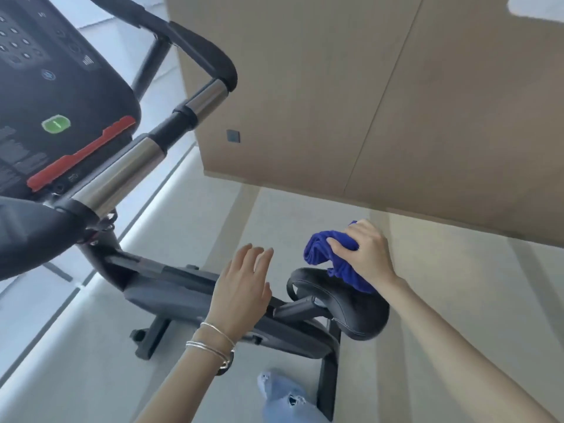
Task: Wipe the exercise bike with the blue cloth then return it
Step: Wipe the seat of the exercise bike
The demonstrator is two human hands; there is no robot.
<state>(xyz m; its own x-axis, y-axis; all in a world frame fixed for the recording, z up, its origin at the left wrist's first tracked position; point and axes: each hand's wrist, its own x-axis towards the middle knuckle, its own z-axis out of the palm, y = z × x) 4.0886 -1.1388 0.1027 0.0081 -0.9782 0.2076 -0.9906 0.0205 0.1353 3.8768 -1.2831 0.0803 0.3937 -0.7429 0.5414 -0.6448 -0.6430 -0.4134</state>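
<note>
Now our right hand (366,251) squeezes the bunched blue cloth (323,251), and the cloth's loose end hangs down onto the far edge of the black saddle (345,309). Our left hand (244,279) is flat and holds nothing, up above the exercise bike (171,288). We think the saddle is being wiped. We cannot tell if the handlebar (195,108) and console (61,87) are clean. Putting the cloth back is not done yet.

Bright, even daylight, strongest along the pale strip (143,227) at 9 o'clock. Glare streaks the chrome bar (122,166). Faint soft shadows cross the floor (457,300) at 4 o'clock. The console (45,71) at 10 o'clock is motion-blurred, the cloth (320,254) slightly smeared. Wide-angle bending slants the wall (335,102) at 1 o'clock.
</note>
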